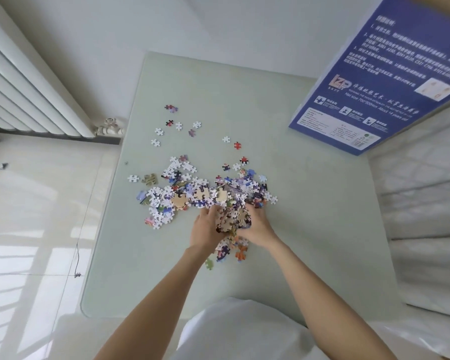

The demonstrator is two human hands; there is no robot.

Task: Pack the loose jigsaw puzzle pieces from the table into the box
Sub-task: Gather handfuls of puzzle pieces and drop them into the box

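1. We see our left hand (205,227) and right hand (256,226) cupped together, grasping a heap of small multicoloured cardboard jigsaw puzzle pieces (233,216).
2. More pieces lie scattered on the pale green glass-topped table (309,229).
3. Blue printed cardboard box (382,81) at far right corner.
4. White ribbed radiator (24,81) left, glossy white tiled floor (37,216).

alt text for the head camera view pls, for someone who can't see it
Seen from above, a person's left hand and right hand cup a heap of jigsaw pieces between them over a pale table. More loose pieces lie scattered beyond the hands, and a blue puzzle box sits at the table's far right corner.
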